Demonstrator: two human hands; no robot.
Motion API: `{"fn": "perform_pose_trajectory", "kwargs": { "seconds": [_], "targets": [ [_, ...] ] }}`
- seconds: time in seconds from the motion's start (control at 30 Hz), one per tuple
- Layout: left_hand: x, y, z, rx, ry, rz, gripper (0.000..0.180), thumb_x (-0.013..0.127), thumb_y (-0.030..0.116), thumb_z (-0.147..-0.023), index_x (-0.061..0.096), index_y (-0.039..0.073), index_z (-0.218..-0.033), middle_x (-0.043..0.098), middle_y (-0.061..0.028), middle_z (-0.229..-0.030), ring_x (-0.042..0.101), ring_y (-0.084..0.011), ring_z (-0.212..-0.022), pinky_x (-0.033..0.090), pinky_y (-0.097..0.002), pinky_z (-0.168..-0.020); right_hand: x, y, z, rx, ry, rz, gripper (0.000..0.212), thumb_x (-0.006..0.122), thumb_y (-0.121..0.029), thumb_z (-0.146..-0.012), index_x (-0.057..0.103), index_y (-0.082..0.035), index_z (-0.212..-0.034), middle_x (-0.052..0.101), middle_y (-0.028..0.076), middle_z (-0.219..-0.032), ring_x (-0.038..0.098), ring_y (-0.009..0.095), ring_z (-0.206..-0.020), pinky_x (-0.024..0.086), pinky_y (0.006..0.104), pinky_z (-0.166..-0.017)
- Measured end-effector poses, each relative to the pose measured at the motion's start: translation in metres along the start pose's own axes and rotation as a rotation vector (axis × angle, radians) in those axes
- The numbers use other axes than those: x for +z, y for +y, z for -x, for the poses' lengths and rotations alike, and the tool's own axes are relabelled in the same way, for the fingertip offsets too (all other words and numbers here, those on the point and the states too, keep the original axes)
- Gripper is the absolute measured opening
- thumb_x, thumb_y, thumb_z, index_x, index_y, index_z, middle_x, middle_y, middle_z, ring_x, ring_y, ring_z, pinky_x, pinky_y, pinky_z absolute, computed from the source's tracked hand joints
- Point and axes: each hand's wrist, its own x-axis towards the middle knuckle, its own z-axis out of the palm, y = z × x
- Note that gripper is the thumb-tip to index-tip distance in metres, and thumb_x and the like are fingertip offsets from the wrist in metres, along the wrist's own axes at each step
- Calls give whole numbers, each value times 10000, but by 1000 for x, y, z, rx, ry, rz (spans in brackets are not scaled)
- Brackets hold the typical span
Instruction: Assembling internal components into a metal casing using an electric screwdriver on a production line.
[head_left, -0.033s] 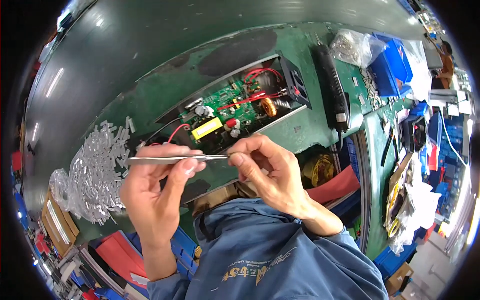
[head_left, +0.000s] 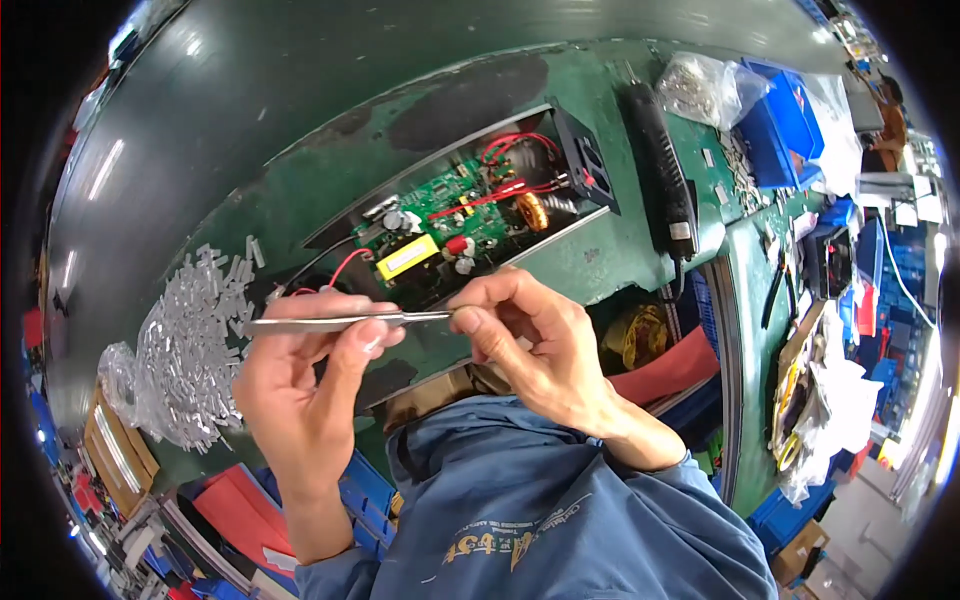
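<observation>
My left hand [head_left: 310, 375] is closed around a pair of metal tweezers [head_left: 330, 323], held level with the tips toward the right. At those tips, my right hand [head_left: 535, 345] pinches thumb and forefinger together. What sits between these fingers is too small to make out. Just beyond both hands lies an open black metal case [head_left: 585, 165] with a green circuit board [head_left: 450, 195] inside. A yellow transformer [head_left: 408, 258], a copper-wound ring coil [head_left: 532, 211] and red wires show on the board side. My hands hide part of the case's near edge.
A heap of small clear-grey pieces [head_left: 195, 350] lies at the left. To the right of the case rests a black electric screwdriver [head_left: 662, 165]. Beyond it are a plastic bag [head_left: 700, 90], a blue bin [head_left: 775, 130] and scattered metal parts. Another person [head_left: 890, 125] is far right.
Both hands, the tweezers and the case sit very slightly further left in the picture. The grip of each hand looks the same.
</observation>
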Motion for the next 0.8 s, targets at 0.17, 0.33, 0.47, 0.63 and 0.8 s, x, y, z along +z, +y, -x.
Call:
{"fn": "perform_pose_trajectory", "kwargs": {
  "seconds": [0.17, 0.33, 0.47, 0.63, 0.8],
  "targets": [
    [4, -3, 0, -3, 4, -58, 202, 713, 31, -945, 610, -66, -1090, 718, -163, -963, 729, -192, -821, 599, -278, -760, -3, 5, 1, 31, -22, 3, 185, 642, -119, -1023, 618, 15, -1148, 640, 16, -885, 593, 50, -735, 501, 216, -641],
    [6, -2, 1, 12, 24, -117, 209, 724, 48, -943, 612, -65, -1079, 717, -169, -962, 726, -192, -801, 597, -276, -745, -4, 9, 2, 16, -45, -21, 188, 627, -125, -1032, 618, 14, -1157, 645, 17, -887, 591, 50, -734, 497, 214, -645],
    [8, -2, -1, 0, 12, -118, 184, 721, 48, -946, 623, -68, -1050, 716, -158, -951, 730, -194, -802, 596, -278, -742, -6, 12, 3, 38, -38, -27, 198, 592, -108, -1047, 616, 19, -1197, 674, 44, -942, 592, 57, -740, 500, 211, -652],
    [7, -3, 1, 8, 28, -104, 189, 716, 55, -953, 618, -66, -1060, 714, -149, -950, 738, -199, -810, 592, -274, -736, -3, 13, 3, 19, -28, -165, 204, 561, -100, -1060, 610, 27, -1213, 669, 60, -969, 591, 61, -773, 501, 208, -677],
    [5, -2, 1, -3, 7, -109, 185, 707, 58, -962, 617, -66, -1065, 715, -151, -963, 739, -196, -822, 590, -272, -746, 0, 12, 2, 14, -24, -159, 193, 581, -76, -1047, 613, 31, -1205, 663, 55, -947, 592, 57, -770, 498, 206, -670]
  ]
}}
